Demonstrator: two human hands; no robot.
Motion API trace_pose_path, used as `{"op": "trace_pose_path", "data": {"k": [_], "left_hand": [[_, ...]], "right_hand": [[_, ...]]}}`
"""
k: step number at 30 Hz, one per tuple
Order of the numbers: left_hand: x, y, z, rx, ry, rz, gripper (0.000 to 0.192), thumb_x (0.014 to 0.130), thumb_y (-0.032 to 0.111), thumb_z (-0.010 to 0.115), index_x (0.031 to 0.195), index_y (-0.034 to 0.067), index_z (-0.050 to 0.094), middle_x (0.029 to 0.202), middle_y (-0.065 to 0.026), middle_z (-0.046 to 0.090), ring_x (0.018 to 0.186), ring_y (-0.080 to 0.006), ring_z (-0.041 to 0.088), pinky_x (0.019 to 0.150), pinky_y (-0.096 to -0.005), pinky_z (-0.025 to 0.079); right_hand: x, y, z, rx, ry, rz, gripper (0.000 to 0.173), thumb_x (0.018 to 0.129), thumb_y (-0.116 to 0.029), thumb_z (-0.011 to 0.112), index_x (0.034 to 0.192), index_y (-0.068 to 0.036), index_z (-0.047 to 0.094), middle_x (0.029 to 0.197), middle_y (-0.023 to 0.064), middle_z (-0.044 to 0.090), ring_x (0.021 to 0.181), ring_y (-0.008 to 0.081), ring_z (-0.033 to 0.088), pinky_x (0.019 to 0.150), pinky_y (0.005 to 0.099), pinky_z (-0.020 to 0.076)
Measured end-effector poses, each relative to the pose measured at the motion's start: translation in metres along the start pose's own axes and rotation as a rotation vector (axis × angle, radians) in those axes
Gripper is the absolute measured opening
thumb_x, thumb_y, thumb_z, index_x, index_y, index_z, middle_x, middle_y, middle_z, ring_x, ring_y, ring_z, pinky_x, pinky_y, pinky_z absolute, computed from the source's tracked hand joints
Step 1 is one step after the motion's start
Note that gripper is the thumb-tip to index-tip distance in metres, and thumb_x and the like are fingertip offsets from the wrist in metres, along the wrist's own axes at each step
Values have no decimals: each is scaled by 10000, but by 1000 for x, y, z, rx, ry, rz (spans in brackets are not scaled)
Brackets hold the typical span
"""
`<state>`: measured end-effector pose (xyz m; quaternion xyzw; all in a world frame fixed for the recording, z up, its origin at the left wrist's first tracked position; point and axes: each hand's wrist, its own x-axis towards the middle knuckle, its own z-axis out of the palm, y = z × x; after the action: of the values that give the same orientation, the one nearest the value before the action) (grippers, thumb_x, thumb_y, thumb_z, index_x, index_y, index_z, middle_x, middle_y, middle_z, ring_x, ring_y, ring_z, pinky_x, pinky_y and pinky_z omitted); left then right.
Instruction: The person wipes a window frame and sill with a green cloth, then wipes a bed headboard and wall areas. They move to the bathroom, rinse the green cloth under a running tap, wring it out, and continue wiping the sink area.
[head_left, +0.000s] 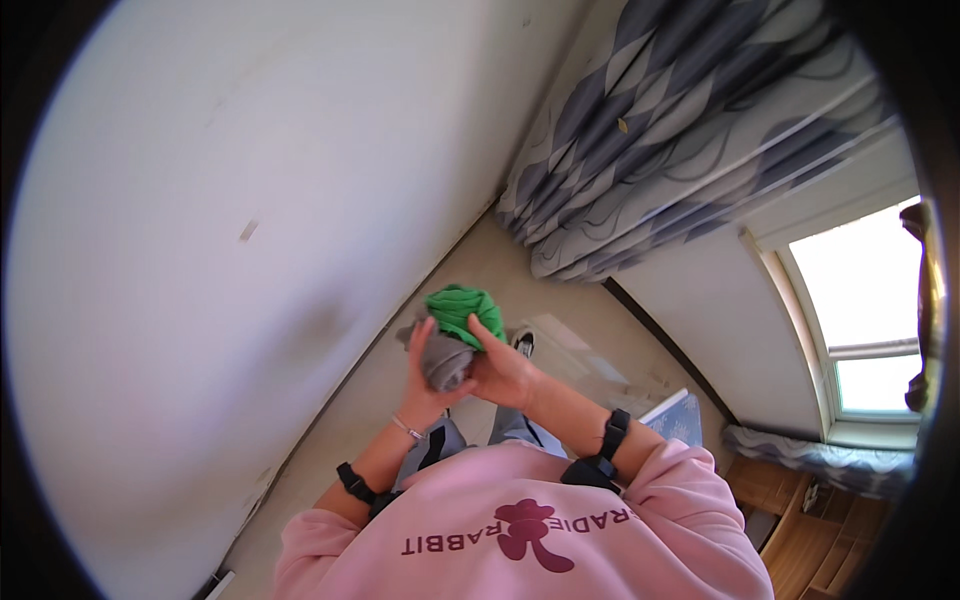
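Observation:
Both hands are close together above the floor in front of me. A green cloth (466, 311) and a grey cloth (448, 361) are bunched against each other between them. My left hand (425, 375) is closed round the grey cloth from the left side. My right hand (502, 371) grips the bundle from the right, its thumb lying on the green cloth. The green cloth lies on the far side, the grey one nearer my body. Whether the two cloths are joined cannot be told.
A white wall (247, 150) runs along the left. Long patterned curtains (637, 150) hang at the upper right, beside a window (855, 300). Wooden furniture (817, 547) stands at the lower right, and a blue patterned item (681, 420) is near my right elbow.

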<state>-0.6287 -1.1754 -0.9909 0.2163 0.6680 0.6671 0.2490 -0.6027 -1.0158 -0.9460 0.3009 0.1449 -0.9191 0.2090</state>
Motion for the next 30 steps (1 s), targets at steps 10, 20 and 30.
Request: {"op": "trace_pose_path", "data": {"k": [10, 20, 30], "left_hand": [[74, -59, 22, 209, 453, -383, 407, 842, 121, 530, 1223, -21, 497, 1077, -152, 623, 1043, -247, 577, 947, -341, 411], [95, -37, 71, -684, 787, -333, 440, 891, 249, 496, 1254, 4, 452, 1222, -113, 523, 1151, -238, 494, 984, -360, 402], [93, -94, 157, -527, 866, -383, 465, 869, 221, 594, 1267, 17, 467, 1141, -75, 584, 1046, -158, 549, 902, -292, 442]], "right_hand": [[59, -200, -44, -1011, -32, 193, 789, 820, -658, 512, 1401, -162, 318, 1355, 76, 409, 1171, 254, 463, 876, 383, 460], [94, -287, -80, -321, -14, 374, 520, 892, -372, 541, 1309, -79, 435, 1291, 85, 514, 1147, 256, 525, 1005, 460, 400], [96, -234, -88, -1137, 21, 411, 425, 819, -221, 620, 1195, -41, 532, 1114, 67, 586, 992, 204, 576, 836, 355, 471]]}}
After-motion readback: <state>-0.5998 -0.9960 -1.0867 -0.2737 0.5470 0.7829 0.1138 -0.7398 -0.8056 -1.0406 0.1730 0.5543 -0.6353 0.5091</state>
